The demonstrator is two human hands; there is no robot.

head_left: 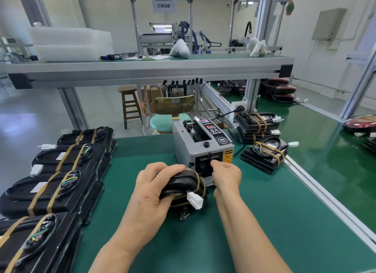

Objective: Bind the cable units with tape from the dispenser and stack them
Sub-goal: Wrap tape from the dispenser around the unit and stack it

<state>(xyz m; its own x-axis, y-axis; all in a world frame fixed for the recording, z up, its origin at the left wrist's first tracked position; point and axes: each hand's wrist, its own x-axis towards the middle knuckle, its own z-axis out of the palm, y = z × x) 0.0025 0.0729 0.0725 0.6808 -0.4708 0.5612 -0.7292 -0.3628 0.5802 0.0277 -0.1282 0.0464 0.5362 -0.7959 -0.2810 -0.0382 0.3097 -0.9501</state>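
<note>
My left hand (pixel 151 188) grips a black cable unit (pixel 183 183) just above the green mat, in front of the grey tape dispenser (pixel 201 144). One tan tape band wraps the unit, and its white connector (pixel 195 200) sticks out toward me. My right hand (pixel 225 176) is at the dispenser's outlet with fingers curled and pinched together; whether tape is between them is hidden. Taped units lie in stacks on the left (pixel 61 183) and to the right of the dispenser (pixel 257 124).
The green mat (pixel 254 221) ends at an aluminium rail (pixel 325 201) on the right. Another taped unit (pixel 264 154) lies near that rail. A raised shelf (pixel 142 69) crosses overhead at the back. A chair (pixel 173 114) and stool (pixel 130 103) stand behind the bench.
</note>
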